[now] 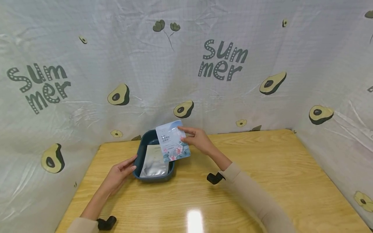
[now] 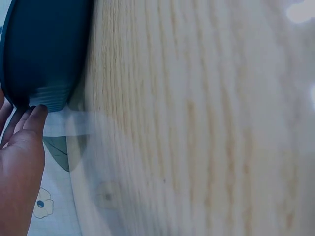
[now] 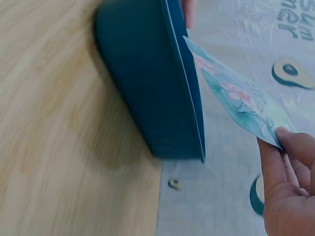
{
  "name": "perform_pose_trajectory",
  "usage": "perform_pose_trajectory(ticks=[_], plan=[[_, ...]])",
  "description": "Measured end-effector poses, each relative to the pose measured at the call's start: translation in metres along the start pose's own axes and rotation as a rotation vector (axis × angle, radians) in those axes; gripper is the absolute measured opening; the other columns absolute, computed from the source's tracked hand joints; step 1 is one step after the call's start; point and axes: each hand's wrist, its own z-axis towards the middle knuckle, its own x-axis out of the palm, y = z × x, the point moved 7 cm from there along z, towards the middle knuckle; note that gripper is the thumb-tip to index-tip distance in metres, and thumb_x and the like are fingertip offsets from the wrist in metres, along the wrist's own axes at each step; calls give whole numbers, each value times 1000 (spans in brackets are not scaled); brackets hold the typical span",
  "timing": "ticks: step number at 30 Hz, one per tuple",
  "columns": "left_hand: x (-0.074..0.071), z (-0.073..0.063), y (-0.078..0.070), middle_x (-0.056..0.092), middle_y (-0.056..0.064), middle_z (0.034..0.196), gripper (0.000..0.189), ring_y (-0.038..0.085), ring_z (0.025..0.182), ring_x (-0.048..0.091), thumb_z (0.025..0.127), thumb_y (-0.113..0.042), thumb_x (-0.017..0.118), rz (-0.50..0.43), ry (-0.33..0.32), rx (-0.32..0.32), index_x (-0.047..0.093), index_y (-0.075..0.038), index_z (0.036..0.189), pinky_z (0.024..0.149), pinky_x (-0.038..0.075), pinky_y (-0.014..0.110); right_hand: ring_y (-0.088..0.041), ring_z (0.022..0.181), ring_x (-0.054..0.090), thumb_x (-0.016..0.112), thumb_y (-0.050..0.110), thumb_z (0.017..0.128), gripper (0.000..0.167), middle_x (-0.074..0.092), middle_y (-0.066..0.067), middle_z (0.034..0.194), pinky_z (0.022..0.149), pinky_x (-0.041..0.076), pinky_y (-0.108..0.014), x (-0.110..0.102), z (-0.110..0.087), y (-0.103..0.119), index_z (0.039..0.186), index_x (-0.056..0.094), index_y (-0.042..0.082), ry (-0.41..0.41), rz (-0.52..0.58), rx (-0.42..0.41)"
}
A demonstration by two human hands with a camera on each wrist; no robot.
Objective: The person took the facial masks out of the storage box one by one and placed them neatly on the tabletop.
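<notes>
Fingers [image 3: 271, 164] on packet [image 3: 240, 101]; pouch [image 1: 152, 163] head-only

Plastic bin [image 1: 154, 179], glossy wooden table [image 1: 262, 155]

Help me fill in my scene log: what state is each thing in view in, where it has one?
Floral packet: raised off the table
Silvery packet: lying in the bin, partly hidden
Bin: upright, open-topped, resting on the table
Left hand: fingers touching the bin's side
Right hand: pinching the floral packet's edge
Printed sheet: hung behind the table, wrinkled
</notes>
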Motion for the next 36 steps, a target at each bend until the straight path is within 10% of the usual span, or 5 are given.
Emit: perform_pose_trajectory(ticks=[19,36], plan=[[2,1,-2,16,33,161,63,-10,125,49,104,-8,58,25,-9,-12,27,11,155,99,48,16,-30,125,60,72,16,96,54,44,-13,156,91,59,-37,-91,-41,-35,148,56,18,-140,5,102],[2,-2,1,18,28,164,64,-14,126,44,104,-11,59,37,-11,-43,27,8,156,100,46,14,-21,101,70,70,5,96,65,57,-25,139,83,61,-32,-106,-51,-69,152,38,3,-230,77,145]])
